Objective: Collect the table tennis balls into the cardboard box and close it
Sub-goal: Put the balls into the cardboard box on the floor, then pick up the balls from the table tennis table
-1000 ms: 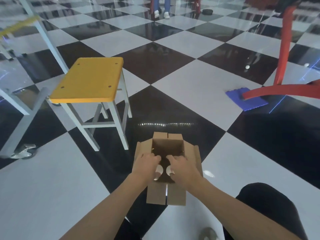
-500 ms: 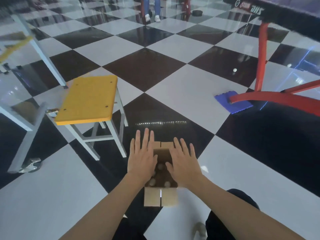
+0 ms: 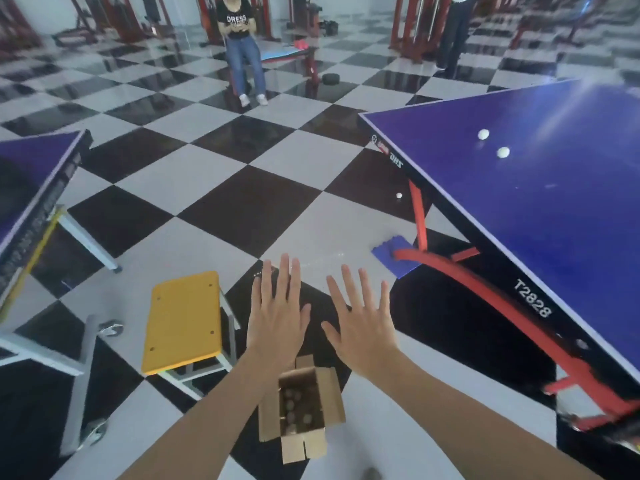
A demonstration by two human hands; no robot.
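Open cardboard box (image 3: 332, 400) faces up, long axis pointing away; fingers of left hand (image 3: 277, 323) and right hand (image 3: 363, 332) spread, released.

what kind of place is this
Most likely a sports hall or gym set up for table tennis: a blue table tennis table on the right, a second table at the left edge, loose white balls, and red metal frames at the back.

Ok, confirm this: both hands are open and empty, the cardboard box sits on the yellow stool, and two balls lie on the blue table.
One thing is wrong: the head view shows the cardboard box on the floor beside the yellow stool. The left hand and right hand are open and empty, and two balls lie on the blue table.
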